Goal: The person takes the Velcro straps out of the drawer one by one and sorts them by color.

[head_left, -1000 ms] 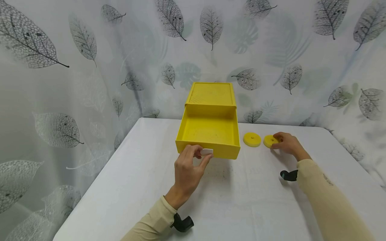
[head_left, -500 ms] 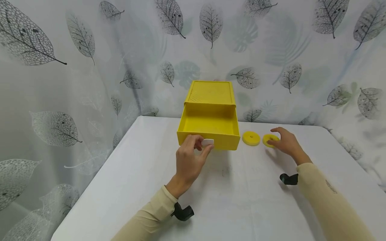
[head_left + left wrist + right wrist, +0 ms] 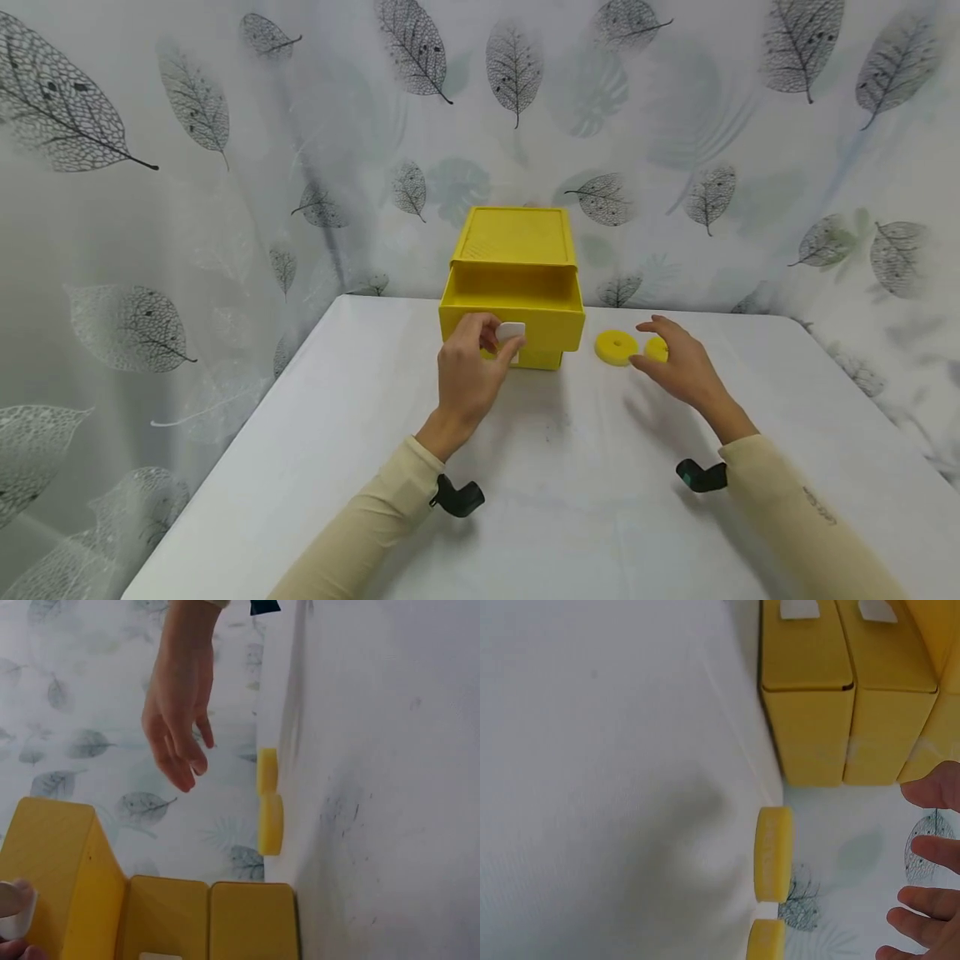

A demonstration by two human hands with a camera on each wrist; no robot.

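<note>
A yellow drawer cabinet [image 3: 513, 237] stands at the back of the table with its top drawer [image 3: 557, 332] pulled partly out. On the drawer's front is a white handle [image 3: 513, 330], which my left hand [image 3: 465, 383] pinches between thumb and fingers. My right hand [image 3: 684, 367] hovers above the table to the right, fingers spread and holding nothing. Two yellow discs with centre holes lie flat beside the cabinet: the nearer disc [image 3: 617, 347] shows whole, while the farther disc [image 3: 655, 349] is partly hidden by the right hand. In the right wrist view, the fingers [image 3: 934, 902] are apart from both discs.
Below the pulled drawer are further closed drawers [image 3: 253, 922], stacked in the same cabinet. A white cloth covers the table [image 3: 570, 500]. Behind it hangs a leaf-patterned curtain [image 3: 675, 125]. Each wrist carries a black camera mount [image 3: 457, 497].
My left hand has pushed the drawer inward, so less of its inside shows. The right hand has let go of the farther disc and moved up and toward the left.
</note>
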